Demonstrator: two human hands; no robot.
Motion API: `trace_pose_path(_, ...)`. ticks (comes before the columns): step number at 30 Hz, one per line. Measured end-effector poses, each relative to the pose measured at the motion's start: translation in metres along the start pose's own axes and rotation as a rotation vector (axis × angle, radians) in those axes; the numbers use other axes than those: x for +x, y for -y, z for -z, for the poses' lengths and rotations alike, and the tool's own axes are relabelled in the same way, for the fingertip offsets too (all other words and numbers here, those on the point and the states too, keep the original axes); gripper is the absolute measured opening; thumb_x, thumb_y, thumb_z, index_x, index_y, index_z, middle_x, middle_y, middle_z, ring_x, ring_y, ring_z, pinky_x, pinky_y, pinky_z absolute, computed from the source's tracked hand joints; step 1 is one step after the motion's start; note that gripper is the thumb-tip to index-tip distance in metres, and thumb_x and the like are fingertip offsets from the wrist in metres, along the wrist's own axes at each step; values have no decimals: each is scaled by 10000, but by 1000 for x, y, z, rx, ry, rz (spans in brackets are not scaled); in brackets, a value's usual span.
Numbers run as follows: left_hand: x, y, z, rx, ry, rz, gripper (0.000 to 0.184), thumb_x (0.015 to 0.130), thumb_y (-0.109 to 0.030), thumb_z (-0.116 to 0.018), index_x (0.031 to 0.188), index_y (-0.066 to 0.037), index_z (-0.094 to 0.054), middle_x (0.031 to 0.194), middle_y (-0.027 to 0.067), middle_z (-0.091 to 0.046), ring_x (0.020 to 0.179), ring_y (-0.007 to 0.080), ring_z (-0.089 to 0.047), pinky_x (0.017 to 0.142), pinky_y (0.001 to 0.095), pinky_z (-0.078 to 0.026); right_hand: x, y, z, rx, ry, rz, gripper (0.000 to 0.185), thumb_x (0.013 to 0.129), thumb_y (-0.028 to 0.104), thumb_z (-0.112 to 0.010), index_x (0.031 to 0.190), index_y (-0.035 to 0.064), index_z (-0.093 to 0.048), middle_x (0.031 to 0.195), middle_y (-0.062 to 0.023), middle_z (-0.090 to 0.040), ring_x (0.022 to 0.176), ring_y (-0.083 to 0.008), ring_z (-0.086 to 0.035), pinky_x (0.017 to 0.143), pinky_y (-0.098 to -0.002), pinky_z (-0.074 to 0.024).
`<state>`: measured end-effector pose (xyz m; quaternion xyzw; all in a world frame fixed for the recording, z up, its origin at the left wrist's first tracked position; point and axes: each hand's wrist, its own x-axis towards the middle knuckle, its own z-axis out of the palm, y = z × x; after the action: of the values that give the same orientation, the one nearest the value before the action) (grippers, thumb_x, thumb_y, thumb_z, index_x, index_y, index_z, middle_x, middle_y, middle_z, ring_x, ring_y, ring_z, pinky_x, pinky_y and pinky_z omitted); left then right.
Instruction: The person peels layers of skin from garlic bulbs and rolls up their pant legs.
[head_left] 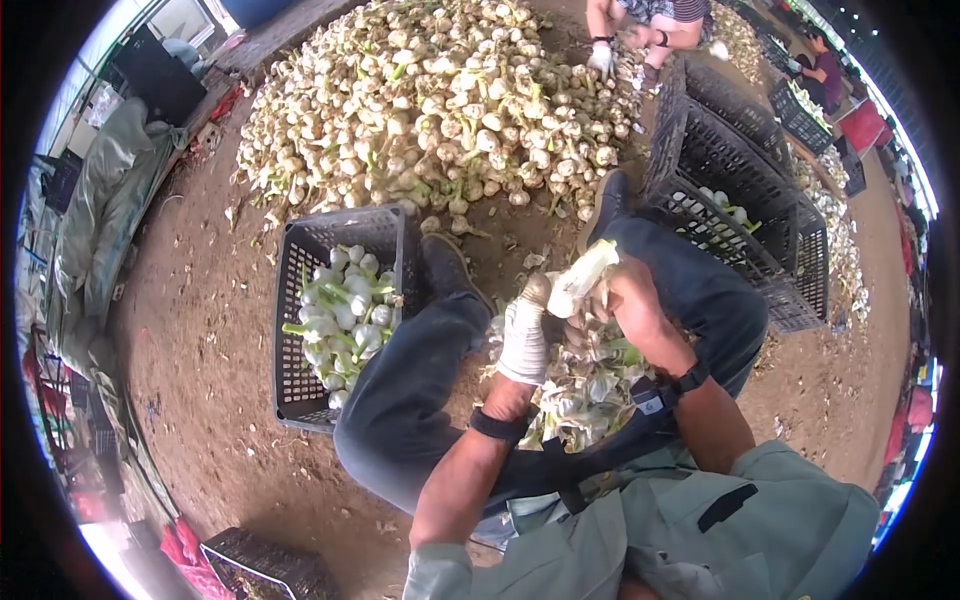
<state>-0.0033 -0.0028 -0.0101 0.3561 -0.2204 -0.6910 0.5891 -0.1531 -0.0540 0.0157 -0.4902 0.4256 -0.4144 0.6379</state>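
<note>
A pale garlic bulb with loose whitish skin is up between my two hands, over the gap between my knees. My left hand, in a white glove, is closed at the bulb's lower left side. My right hand has no glove showing, and its fingers wrap round the right side of the bulb. The fingertips are partly hidden behind the garlic. Below my hands, a heap of peeled-off garlic skins lies between my legs.
A large garlic pile rises in front. At left stands a black crate with cleaned bulbs; at right are stacked black crates, some bulbs inside. Another person's gloved hand touches the pile. Another person sits far right.
</note>
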Motion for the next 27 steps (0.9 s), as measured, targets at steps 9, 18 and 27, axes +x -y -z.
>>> trace_pose_path(9,1,11,-3,277,-129,-319,434,954,-419,-578,1033,3,-636,767,3,-632,590,43,-531,517,200,-425,-9,2,-11,-64,-38,-1,93,878,57,-547,824,-7,-587,662,-3,-549,501,-62,-478,449,-231,-361)
trace_pose_path(18,-8,18,-6,382,-208,-413,346,941,-300,-620,1076,18,-595,941,47,-647,823,86,-569,738,236,-479,-10,-7,-19,-109,-87,36,112,869,47,-529,794,-10,-590,629,15,-536,504,-43,-459,437,-229,-349)
trace_pose_path(27,1,-5,-1,-172,-21,269,690,893,-734,-353,945,-103,-628,583,13,-558,390,123,-463,358,265,-384,-12,-9,-7,129,16,-42,104,870,57,-533,824,0,-606,637,1,-543,499,-63,-487,435,-219,-378)
